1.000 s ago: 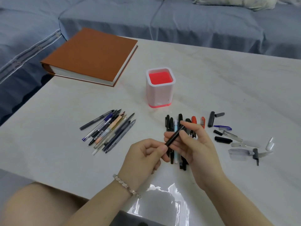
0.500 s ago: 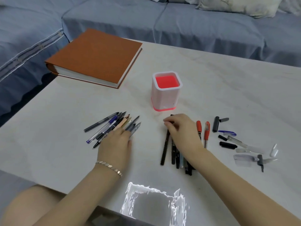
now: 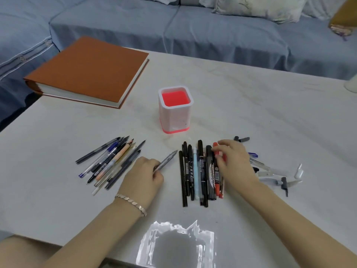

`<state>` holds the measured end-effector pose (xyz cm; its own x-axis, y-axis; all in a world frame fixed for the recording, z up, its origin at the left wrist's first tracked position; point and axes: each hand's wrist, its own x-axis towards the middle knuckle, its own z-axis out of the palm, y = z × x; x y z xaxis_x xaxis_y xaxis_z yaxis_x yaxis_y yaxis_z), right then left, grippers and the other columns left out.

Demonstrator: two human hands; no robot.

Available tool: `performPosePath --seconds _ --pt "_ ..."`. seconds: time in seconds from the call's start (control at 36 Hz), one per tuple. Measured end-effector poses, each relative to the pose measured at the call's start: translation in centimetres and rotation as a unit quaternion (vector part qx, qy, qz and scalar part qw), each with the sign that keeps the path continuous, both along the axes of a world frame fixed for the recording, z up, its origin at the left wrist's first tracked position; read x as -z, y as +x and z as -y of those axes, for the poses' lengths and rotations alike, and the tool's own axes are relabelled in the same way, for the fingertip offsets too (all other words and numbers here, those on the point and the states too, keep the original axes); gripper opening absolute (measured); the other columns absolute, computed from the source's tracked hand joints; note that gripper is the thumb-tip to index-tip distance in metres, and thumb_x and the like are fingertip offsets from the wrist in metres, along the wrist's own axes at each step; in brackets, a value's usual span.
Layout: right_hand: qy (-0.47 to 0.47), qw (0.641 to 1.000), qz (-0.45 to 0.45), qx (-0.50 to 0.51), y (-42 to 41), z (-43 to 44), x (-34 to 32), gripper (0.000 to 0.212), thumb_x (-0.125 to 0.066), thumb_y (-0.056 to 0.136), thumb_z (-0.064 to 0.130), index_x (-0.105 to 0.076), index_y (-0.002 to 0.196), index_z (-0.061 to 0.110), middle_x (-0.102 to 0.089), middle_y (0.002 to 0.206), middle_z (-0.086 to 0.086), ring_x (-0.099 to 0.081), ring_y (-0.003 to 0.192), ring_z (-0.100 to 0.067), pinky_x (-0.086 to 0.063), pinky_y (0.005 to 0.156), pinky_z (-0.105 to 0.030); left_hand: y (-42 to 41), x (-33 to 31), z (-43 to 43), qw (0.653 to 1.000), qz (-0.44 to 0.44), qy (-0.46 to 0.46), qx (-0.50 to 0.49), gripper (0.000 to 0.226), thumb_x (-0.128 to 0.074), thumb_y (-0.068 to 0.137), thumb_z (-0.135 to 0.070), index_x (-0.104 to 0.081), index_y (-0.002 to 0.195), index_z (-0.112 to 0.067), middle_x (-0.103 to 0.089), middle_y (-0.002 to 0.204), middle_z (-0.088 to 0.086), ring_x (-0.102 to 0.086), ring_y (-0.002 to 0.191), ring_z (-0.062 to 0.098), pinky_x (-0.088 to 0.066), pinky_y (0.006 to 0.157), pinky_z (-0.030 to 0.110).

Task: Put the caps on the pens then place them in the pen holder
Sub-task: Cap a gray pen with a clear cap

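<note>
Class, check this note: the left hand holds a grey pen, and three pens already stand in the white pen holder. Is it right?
No. The head view shows no pens in the white pen holder; only its red inside is visible. The left hand does hold a grey pen.

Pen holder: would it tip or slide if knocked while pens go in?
The pen holder stands empty and taller than wide, so it is probably light and could tip. On the smooth, glossy table it may well slide instead.
</note>
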<state>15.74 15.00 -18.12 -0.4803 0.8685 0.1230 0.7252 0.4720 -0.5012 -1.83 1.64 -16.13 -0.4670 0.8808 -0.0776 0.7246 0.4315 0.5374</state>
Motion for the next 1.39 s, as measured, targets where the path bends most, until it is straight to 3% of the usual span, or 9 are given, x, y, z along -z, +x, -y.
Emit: performPosePath --seconds 0.19,0.33,0.47,0.58,0.64,0.72,0.86,1.25,1.39 --pt "-0.008 0.989 0.132 0.061 3.3 -6.2 -1.0 0.043 -0.044 0.083 -0.007 -0.052 0.124 0.004 -0.047 0.137 -0.011 -0.039 0.127 -0.031 -0.033 0.103 -0.038 1.8 -1.1 -1.0 0.998 0.02 0.052 0.031 0.018 -0.05 0.087 -0.015 -0.06 0.102 -0.016 -0.044 0.092 -0.004 -0.048 0.074 0.007 -0.037 0.07 0.017" --pt "-0.003 0.974 0.218 0.067 3.4 -7.6 0.0 0.02 -0.044 0.081 -0.005 -0.06 0.083 0.007 -0.055 0.094 -0.01 -0.053 0.092 -0.032 -0.035 0.064 -0.032 2.5 -1.9 -1.3 0.992 0.093 0.084 0.031 0.009 -0.056 0.086 -0.017 -0.06 0.091 -0.024 -0.058 0.076 -0.014 -0.056 0.074 0.003 -0.038 0.065 0.006" --pt "-0.02 0.986 0.149 0.072 4.0 -6.6 -0.1 0.018 -0.043 0.089 0.006 -0.061 0.086 0.008 -0.055 0.092 -0.01 -0.051 0.089 -0.031 -0.037 0.066 -0.031 3.2 -2.6 -0.8 0.981 0.163 0.105 0.024 0.022 -0.058 0.084 -0.015 -0.054 0.078 -0.036 -0.063 0.076 -0.015 -0.06 0.074 -0.002 -0.041 0.066 0.0" --pt "-0.087 0.992 -0.043 0.076 4.4 -3.5 -2.2 0.016 -0.047 0.092 0.014 -0.059 0.102 0.012 -0.064 0.09 -0.004 -0.058 0.085 -0.022 -0.045 0.074 -0.019 3.8 -3.2 -0.5 0.975 0.192 0.11 0.028 0.028 -0.058 0.084 -0.013 -0.054 0.076 -0.039 -0.065 0.076 -0.013 -0.056 0.08 -0.011 -0.038 0.064 -0.003" --pt "-0.126 0.981 -0.139 0.055 4.5 -1.6 -3.6 0.015 -0.05 0.09 0.012 -0.062 0.091 0.022 -0.063 0.074 0.005 -0.059 0.069 -0.013 -0.043 0.061 -0.005 4.1 -3.5 -0.4 0.974 0.195 0.114 0.036 0.031 -0.057 0.085 -0.013 -0.053 0.077 -0.042 -0.065 0.076 -0.014 -0.056 0.08 -0.012 -0.038 0.063 -0.004" --pt "-0.176 0.955 -0.236 0.031 4.7 1.1 -5.3 0.025 -0.056 0.087 0.01 -0.063 0.08 0.032 -0.064 0.068 0.013 -0.055 0.056 -0.005 -0.046 0.059 -0.011 4.6 -4.0 -0.2 0.974 0.192 0.113 0.053 0.035 -0.056 0.086 -0.014 -0.052 0.08 -0.048 -0.064 0.075 -0.014 -0.055 0.078 -0.012 -0.038 0.062 -0.002" --pt "-0.257 0.892 -0.37 0.041 5.0 4.0 -7.3 0.017 -0.059 0.082 -0.002 -0.065 0.08 0.013 -0.062 0.056 0.003 -0.056 0.049 -0.002 -0.045 0.054 -0.008 5.2 -4.4 0.4 0.973 0.182 0.108 0.091 0.033 -0.055 0.087 -0.016 -0.054 0.086 -0.049 -0.063 0.081 -0.015 -0.054 0.08 0.0 -0.042 0.064 0.006" --pt "-0.272 0.902 -0.336 -0.018 5.4 5.8 -7.8 0.028 -0.058 0.081 -0.004 -0.067 0.076 0.022 -0.064 0.058 0.012 -0.054 0.052 0.001 -0.043 0.058 -0.007 6.2 -4.8 1.1 0.971 0.143 0.112 0.154 0.021 -0.05 0.09 -0.018 -0.063 0.101 -0.03 -0.061 0.087 -0.017 -0.05 0.091 -0.001 -0.039 0.072 0.005" --pt "-0.272 0.919 -0.28 -0.054 5.7 6.0 -7.4 0.026 -0.066 0.08 0.013 -0.07 0.076 0.039 -0.069 0.073 0.002 -0.059 0.064 -0.016 -0.048 0.066 -0.027 6.5 -4.7 1.2 0.965 0.158 0.121 0.173 0.024 -0.043 0.08 -0.029 -0.057 0.092 -0.044 -0.06 0.082 -0.017 -0.053 0.088 0.0 -0.04 0.073 0.009"
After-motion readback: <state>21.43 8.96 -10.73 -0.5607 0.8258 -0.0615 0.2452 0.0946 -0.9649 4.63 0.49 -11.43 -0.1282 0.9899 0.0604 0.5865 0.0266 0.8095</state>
